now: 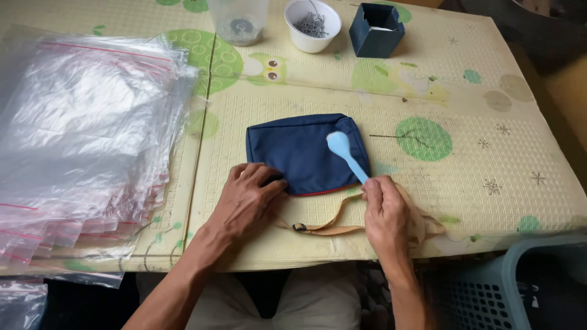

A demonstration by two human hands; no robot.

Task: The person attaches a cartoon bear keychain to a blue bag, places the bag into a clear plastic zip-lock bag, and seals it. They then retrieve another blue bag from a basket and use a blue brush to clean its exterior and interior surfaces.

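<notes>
right hand [385, 211] pinching spoon [346, 154] over pouch [302, 153] | left hand [247, 198] flat, pressing pouch's near corner | strap [330, 229] between my hands | I judge: spoon going in, opening needs parting

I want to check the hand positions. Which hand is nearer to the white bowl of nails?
Right. The right hand, holding the light blue spoon, lies almost straight below the white bowl. The left hand, resting on the navy pouch, sits further to the left.

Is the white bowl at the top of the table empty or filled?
Partly filled: the white bowl holds a small heap of thin grey metal pieces, with bare white wall around them.
</notes>
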